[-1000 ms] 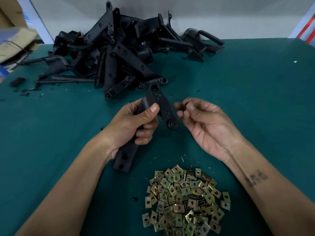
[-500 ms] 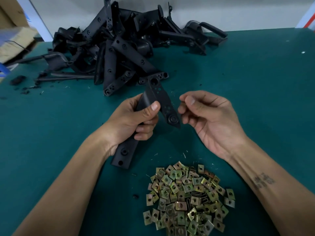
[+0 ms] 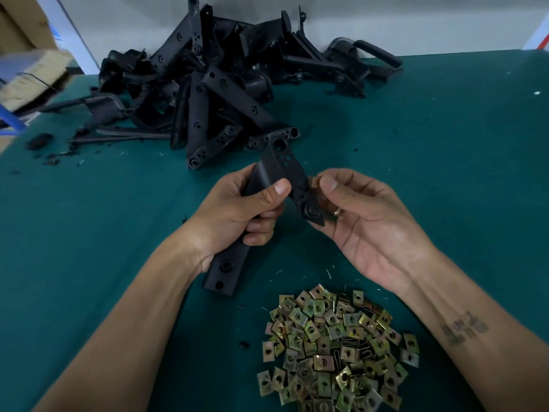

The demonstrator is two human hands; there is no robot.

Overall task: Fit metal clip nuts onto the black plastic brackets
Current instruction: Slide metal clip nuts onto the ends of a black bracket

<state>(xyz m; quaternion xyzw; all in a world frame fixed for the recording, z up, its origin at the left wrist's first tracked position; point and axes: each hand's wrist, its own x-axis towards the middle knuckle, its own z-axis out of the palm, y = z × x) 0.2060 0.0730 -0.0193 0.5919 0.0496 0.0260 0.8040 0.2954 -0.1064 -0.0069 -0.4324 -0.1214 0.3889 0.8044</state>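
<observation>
One bracket is up off the green worktop, and it's the left hand doing the holding, fingers and thumb curled round the middle of the black plastic. The bracket's long axis runs from low near the left wrist up and away toward the heap of brackets at the back, while a shorter arm of it angles down to the right and ends in a round boss.

Over to the right hand, palm up, thumb and forefinger pinching a small brassy clip nut right at the edge of that angled arm. The nut sits just right of the arm's edge, touching it or very nearly; the frame doesn't settle which. Only a sliver of the nut shows past the thumb.

So the relation that matters: the nut lies on the bracket's right flank, and I'd judge it has to slide leftward, across the arm and not along it, until it lines up with a hole. The right hand is plainly the nearer one for that.

Down front, the pile of clip nuts waits on the worktop, near the right forearm.
</observation>
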